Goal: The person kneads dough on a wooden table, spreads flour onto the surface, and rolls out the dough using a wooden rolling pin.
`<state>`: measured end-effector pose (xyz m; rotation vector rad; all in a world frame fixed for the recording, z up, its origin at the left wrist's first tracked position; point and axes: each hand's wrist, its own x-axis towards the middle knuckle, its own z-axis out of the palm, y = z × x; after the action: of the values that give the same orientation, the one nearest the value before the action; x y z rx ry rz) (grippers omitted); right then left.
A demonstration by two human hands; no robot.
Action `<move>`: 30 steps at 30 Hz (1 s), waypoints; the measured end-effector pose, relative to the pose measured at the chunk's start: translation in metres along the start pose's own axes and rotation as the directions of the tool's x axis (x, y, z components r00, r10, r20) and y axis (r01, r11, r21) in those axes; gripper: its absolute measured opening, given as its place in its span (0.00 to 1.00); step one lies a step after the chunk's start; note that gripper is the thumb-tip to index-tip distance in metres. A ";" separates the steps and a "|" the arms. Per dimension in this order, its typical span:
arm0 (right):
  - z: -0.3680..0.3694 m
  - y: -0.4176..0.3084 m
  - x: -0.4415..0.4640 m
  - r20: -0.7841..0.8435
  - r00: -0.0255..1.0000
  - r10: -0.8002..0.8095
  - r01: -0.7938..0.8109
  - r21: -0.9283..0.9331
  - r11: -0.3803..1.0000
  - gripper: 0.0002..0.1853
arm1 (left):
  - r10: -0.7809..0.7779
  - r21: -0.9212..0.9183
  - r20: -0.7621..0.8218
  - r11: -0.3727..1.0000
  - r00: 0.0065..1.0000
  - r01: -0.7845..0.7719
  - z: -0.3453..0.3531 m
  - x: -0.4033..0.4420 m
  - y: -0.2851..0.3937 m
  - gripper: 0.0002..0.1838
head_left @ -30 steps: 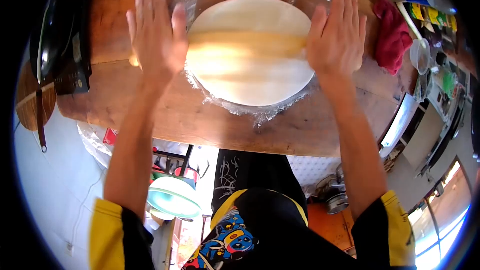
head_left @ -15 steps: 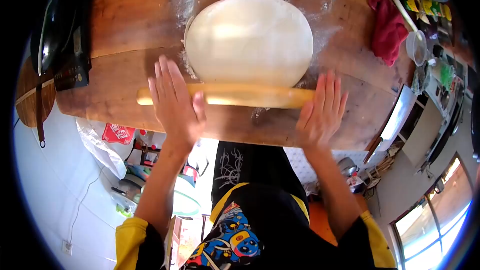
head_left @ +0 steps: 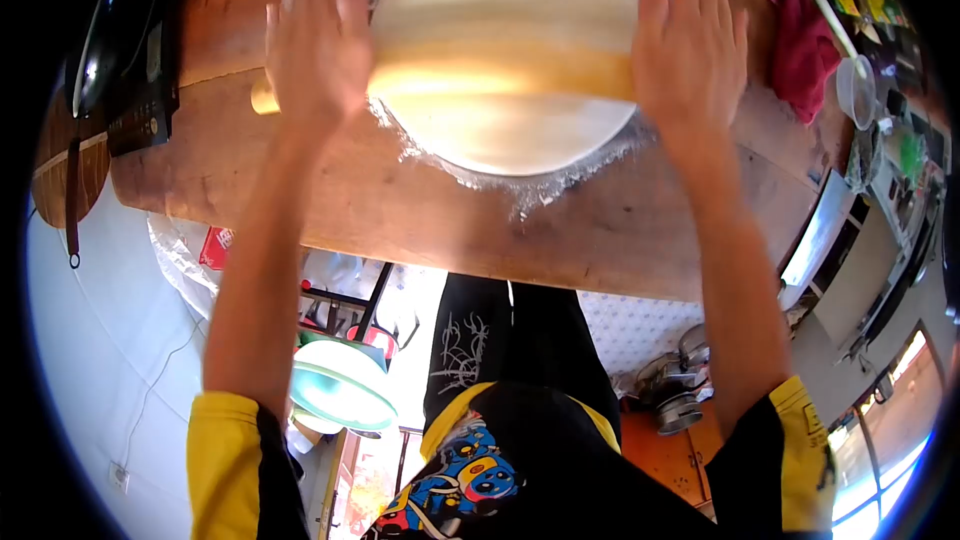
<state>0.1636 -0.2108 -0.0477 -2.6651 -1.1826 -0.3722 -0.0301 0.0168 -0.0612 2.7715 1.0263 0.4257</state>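
Observation:
A wide round sheet of dough (head_left: 500, 135) lies on the floured wooden table (head_left: 420, 225). Across its middle runs a wooden rolling pin (head_left: 500, 68), blurred by motion. My left hand (head_left: 322, 50) presses flat on the pin's left part, fingers stretched forward; the pin's end pokes out beyond it. On the right part rests my right hand (head_left: 692, 50), also flat with fingers extended. Neither hand wraps round the pin. Loose flour rings the near edge of the dough.
A dark pan (head_left: 95, 50) and a black box-like device (head_left: 140, 125) sit at the left. On the right are a red cloth (head_left: 800, 50), a clear plastic cup (head_left: 856, 90) and a cleaver-like blade (head_left: 812, 240). Below the table edge is a pale green basin (head_left: 343, 380).
Both hands have pushed forward, away from my body, taking the rolling pin from the dough's near edge onto its middle. My arms are stretched further out.

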 end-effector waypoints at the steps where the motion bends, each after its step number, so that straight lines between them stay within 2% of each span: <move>1: 0.002 0.002 0.018 -0.044 0.999 0.013 -0.012 0.030 0.999 0.26 | 0.000 -0.006 -0.004 1.000 1.000 0.000 -0.004 -0.010 0.002 0.31; 2: -0.004 0.005 0.008 -0.063 0.998 0.009 -0.008 0.024 1.000 0.26 | 0.075 0.015 0.011 0.997 0.997 -0.075 -0.010 -0.025 0.003 0.30; 4: -0.023 0.008 -0.046 -0.027 0.983 -0.181 0.183 0.132 0.974 0.25 | 0.231 0.019 0.039 0.973 0.972 -0.231 -0.029 -0.063 0.007 0.28; 5: -0.038 0.011 -0.069 0.063 0.970 -0.234 0.221 0.163 0.962 0.25 | 0.305 0.001 0.052 0.952 0.951 -0.306 -0.041 -0.086 0.007 0.28; 6: -0.048 0.017 -0.086 0.145 0.946 -0.290 0.259 0.201 0.945 0.25 | 0.388 0.023 0.124 0.919 0.913 -0.394 -0.048 -0.102 0.002 0.26; 7: -0.046 0.027 -0.101 0.139 0.928 -0.346 0.318 0.193 0.928 0.25 | 0.463 0.040 0.201 0.877 0.863 -0.479 -0.053 -0.109 -0.005 0.24; 8: -0.045 0.033 -0.109 0.138 0.907 -0.398 0.371 0.184 0.910 0.26 | 0.464 0.045 0.200 0.876 0.863 -0.481 -0.055 -0.105 -0.011 0.24; 10: -0.055 0.034 -0.094 0.129 0.916 -0.380 0.355 0.180 0.917 0.26 | 0.576 -0.044 0.220 0.812 0.788 -0.582 -0.052 -0.090 -0.022 0.25; 11: -0.061 0.035 -0.083 0.132 0.922 -0.364 0.339 0.178 0.924 0.27 | 0.612 -0.080 0.151 0.790 0.776 -0.608 -0.047 -0.077 -0.025 0.29; 12: -0.063 0.036 -0.068 0.133 0.922 -0.365 0.341 0.173 0.924 0.27 | 0.613 -0.083 0.147 0.790 0.777 -0.607 -0.047 -0.060 -0.022 0.29; 14: -0.063 0.033 -0.038 0.254 0.932 -0.258 0.192 0.256 0.947 0.27 | 0.502 -0.189 0.201 0.862 0.841 -0.470 -0.059 -0.031 -0.006 0.34; 15: -0.062 0.028 -0.043 0.254 0.932 -0.257 0.192 0.254 0.948 0.27 | 0.452 -0.160 0.254 0.892 0.855 -0.424 -0.055 -0.036 0.000 0.35; 16: -0.057 0.022 -0.049 0.222 0.950 -0.221 0.170 0.227 0.959 0.29 | 0.454 -0.156 0.242 0.891 0.858 -0.427 -0.049 -0.036 0.007 0.35; 18: -0.043 0.017 -0.030 0.184 0.964 -0.191 0.152 0.207 0.966 0.30 | 0.304 -0.088 0.218 0.953 0.927 -0.291 -0.041 -0.033 0.017 0.35; 19: -0.030 0.016 -0.007 0.173 0.975 -0.137 0.116 0.128 0.985 0.31 | 0.323 -0.103 0.139 0.945 0.936 -0.311 -0.031 -0.012 0.015 0.35; 20: -0.015 0.015 0.016 0.150 0.985 -0.083 0.077 0.045 0.996 0.33 | 0.326 -0.098 0.137 0.944 0.935 -0.315 -0.019 0.018 0.012 0.35; 22: 0.008 0.014 0.070 0.098 0.995 -0.032 0.029 0.031 0.999 0.33 | 0.254 0.071 0.009 0.965 0.967 -0.254 -0.002 0.070 0.009 0.35; 23: 0.006 0.012 0.071 0.094 0.995 0.016 -0.019 0.025 1.000 0.33 | 0.229 0.075 0.122 0.968 0.966 -0.239 -0.010 0.061 0.011 0.35; 24: -0.007 0.007 0.042 0.108 0.994 0.016 -0.019 0.033 0.999 0.33 | 0.248 0.104 0.123 0.960 0.961 -0.261 -0.016 0.033 0.014 0.35; 26: -0.027 0.002 -0.028 0.210 0.977 0.028 -0.040 0.057 0.998 0.30 | 0.183 -0.058 0.090 0.982 0.979 -0.179 -0.025 -0.030 0.017 0.34; 27: -0.025 0.000 -0.042 0.186 0.982 0.039 -0.052 0.068 0.996 0.29 | 0.176 -0.059 0.125 0.984 0.977 -0.169 -0.026 -0.042 0.016 0.34; 28: -0.017 0.001 -0.011 0.181 0.983 0.042 -0.054 0.064 0.996 0.29 | 0.181 -0.062 0.120 0.983 0.976 -0.174 -0.021 -0.019 0.016 0.34; 30: 0.007 0.004 0.067 0.042 0.999 0.030 -0.033 0.080 0.996 0.30 | 0.188 0.057 0.034 0.980 0.982 -0.190 -0.004 0.058 0.018 0.36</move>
<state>0.2110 -0.1645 -0.0337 -2.6308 -1.1405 -0.2604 0.0212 0.0413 -0.0408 2.9325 0.7845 0.3845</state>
